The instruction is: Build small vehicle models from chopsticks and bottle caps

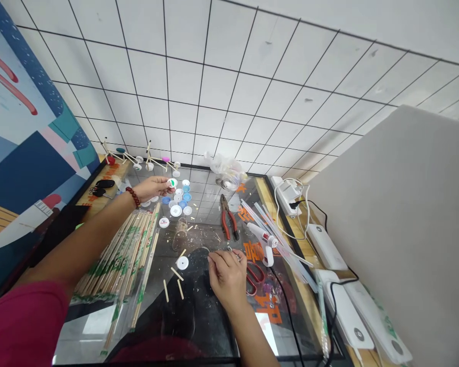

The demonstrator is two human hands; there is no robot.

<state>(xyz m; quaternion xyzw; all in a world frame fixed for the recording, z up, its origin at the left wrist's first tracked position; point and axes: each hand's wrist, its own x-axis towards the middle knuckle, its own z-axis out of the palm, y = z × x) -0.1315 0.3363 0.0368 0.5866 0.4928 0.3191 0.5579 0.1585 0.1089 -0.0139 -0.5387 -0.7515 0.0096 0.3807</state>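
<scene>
Stretched out to the far left, my left hand (158, 187) pinches a white bottle cap (172, 183) with a green mark. Beside it lies a cluster of white and blue bottle caps (178, 198). My right hand (228, 272) rests palm down on the glass tabletop, fingers loosely bent, and no object shows in it. Red-handled scissors (254, 279) lie just right of that hand, partly hidden. To its left are a single white cap (182, 263) and several short pieces of stick (166, 291). A clear cup-like piece (180, 234) lies among crumbs nearer the middle.
Wrapped chopsticks (118, 255) lie under my left forearm. Red-handled pliers (228, 216), a glue gun (265, 239) with a trailing cord and clear glue sticks (286, 244) occupy the right side. Stick models (153, 160) and a plastic bag (226, 171) stand by the wall; power strips (327, 247) line the right edge.
</scene>
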